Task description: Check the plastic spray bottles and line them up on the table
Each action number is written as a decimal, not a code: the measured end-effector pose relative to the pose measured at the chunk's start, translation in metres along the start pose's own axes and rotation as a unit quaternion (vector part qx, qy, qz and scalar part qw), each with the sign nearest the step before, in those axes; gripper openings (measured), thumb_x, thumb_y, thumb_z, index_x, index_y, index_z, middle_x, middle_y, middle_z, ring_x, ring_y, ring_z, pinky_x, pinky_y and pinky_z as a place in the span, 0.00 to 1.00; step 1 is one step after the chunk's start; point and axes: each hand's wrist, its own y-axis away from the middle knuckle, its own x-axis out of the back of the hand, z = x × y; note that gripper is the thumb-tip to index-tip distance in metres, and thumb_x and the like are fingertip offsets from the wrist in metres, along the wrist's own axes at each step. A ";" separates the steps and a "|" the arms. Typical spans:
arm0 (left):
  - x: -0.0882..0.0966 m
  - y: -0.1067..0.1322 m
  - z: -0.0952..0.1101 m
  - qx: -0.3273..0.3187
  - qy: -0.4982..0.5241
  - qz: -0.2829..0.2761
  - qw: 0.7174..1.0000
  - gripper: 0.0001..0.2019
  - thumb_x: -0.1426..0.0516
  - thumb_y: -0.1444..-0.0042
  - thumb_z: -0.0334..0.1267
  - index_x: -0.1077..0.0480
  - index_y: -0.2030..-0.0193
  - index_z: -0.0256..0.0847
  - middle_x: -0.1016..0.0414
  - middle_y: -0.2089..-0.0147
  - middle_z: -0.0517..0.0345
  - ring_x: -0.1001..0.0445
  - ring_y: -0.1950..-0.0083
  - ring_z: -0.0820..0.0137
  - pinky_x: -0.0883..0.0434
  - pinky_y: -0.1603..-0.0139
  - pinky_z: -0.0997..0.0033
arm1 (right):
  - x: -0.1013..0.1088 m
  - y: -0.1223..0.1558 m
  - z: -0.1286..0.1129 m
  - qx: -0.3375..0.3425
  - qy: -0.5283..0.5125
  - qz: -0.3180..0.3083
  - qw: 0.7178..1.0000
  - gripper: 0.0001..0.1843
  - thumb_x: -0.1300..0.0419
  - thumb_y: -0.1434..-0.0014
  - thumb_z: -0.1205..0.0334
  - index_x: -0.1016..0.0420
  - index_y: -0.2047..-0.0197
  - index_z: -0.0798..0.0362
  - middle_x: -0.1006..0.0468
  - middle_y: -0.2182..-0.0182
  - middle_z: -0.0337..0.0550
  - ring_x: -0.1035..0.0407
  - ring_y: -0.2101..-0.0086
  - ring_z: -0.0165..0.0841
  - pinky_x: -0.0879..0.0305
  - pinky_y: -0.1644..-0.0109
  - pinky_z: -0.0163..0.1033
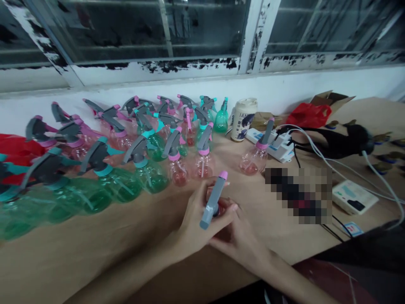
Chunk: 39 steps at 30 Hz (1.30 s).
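Note:
Low over the table, both my hands are wrapped round one spray bottle (212, 202) with a grey trigger head and a pink nozzle tip. My left hand (198, 219) closes round its neck, just below the head. From the right, my right hand (242, 236) grips the bottle's reddish body, which the fingers mostly hide. Just beyond my hands stand pink spray bottles (204, 162) with a little pink tint at the bottom. Another pink spray bottle (253, 158) stands apart to the right. On the left is a row of green spray bottles (98, 196) with grey and teal heads.
More spray bottles crowd toward the wall. A white can (243, 120), a power strip (276, 145) with white cables, a red plastic bag (308, 115) and a white box (354, 196) are on the right. A pixelated patch covers something dark. Windows line the back.

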 end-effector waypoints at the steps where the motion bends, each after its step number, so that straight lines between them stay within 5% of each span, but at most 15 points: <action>1: -0.004 -0.001 0.001 0.001 0.018 -0.004 1.000 0.21 0.39 0.52 0.34 0.38 0.50 0.42 0.28 0.59 0.56 0.27 0.66 0.69 0.26 0.61 0.63 | 0.003 0.002 0.002 0.004 0.005 -0.002 1.000 0.35 0.42 0.45 0.52 0.50 0.38 0.52 0.34 0.45 0.55 0.39 0.46 0.46 0.41 0.43 0.57; 3: -0.011 -0.005 0.004 -0.006 0.036 -0.017 0.999 0.24 0.39 0.53 0.33 0.41 0.49 0.43 0.28 0.57 0.55 0.27 0.67 0.69 0.26 0.61 0.64 | 0.012 0.005 0.007 0.013 0.023 -0.004 1.000 0.34 0.42 0.45 0.54 0.49 0.38 0.51 0.35 0.44 0.55 0.40 0.45 0.47 0.45 0.41 0.60; 6: -0.018 -0.011 0.006 -0.031 0.020 -0.061 0.997 0.33 0.38 0.54 0.35 0.46 0.42 0.44 0.33 0.47 0.50 0.27 0.54 0.62 0.28 0.52 0.58 | 0.027 0.009 0.014 0.008 0.041 -0.004 0.999 0.34 0.39 0.48 0.57 0.47 0.40 0.51 0.36 0.44 0.55 0.40 0.45 0.48 0.46 0.41 0.61; 10: -0.016 -0.013 0.000 -0.011 -0.023 -0.114 0.993 0.46 0.35 0.58 0.39 0.57 0.36 0.45 0.47 0.34 0.45 0.41 0.37 0.53 0.39 0.39 0.48 | 0.050 0.009 0.023 -0.020 0.036 -0.011 0.999 0.33 0.39 0.51 0.61 0.47 0.43 0.52 0.33 0.48 0.54 0.35 0.49 0.46 0.37 0.47 0.56; 13: -0.007 -0.005 -0.015 0.028 -0.067 -0.113 0.991 0.47 0.36 0.56 0.42 0.59 0.35 0.44 0.50 0.32 0.46 0.49 0.33 0.53 0.47 0.34 0.46 | 0.067 0.002 0.032 -0.045 0.067 -0.023 0.997 0.30 0.40 0.47 0.55 0.46 0.44 0.53 0.30 0.51 0.54 0.33 0.52 0.45 0.34 0.51 0.54; 17: 0.009 0.015 -0.043 0.079 -0.074 -0.100 0.989 0.32 0.41 0.47 0.38 0.51 0.38 0.49 0.43 0.37 0.51 0.43 0.36 0.60 0.38 0.39 0.52 | 0.081 -0.018 0.051 -0.021 0.136 0.006 0.990 0.34 0.41 0.47 0.45 0.44 0.42 0.52 0.33 0.48 0.54 0.38 0.48 0.47 0.39 0.45 0.56; 23: 0.028 0.042 -0.074 0.162 -0.078 -0.040 0.983 0.13 0.47 0.41 0.39 0.40 0.49 0.48 0.31 0.57 0.59 0.29 0.58 0.69 0.31 0.55 0.64 | 0.082 -0.057 0.074 -0.020 0.242 0.052 0.969 0.32 0.42 0.48 0.41 0.36 0.47 0.55 0.30 0.52 0.55 0.38 0.48 0.50 0.39 0.45 0.55; 39: 0.027 0.043 -0.080 0.208 -0.111 -0.029 0.971 0.10 0.48 0.40 0.44 0.38 0.53 0.49 0.28 0.59 0.61 0.29 0.58 0.67 0.32 0.58 0.69 | 0.075 -0.108 0.066 -0.145 0.353 0.004 0.924 0.30 0.39 0.49 0.44 0.37 0.50 0.56 0.25 0.59 0.56 0.27 0.64 0.48 0.34 0.65 0.48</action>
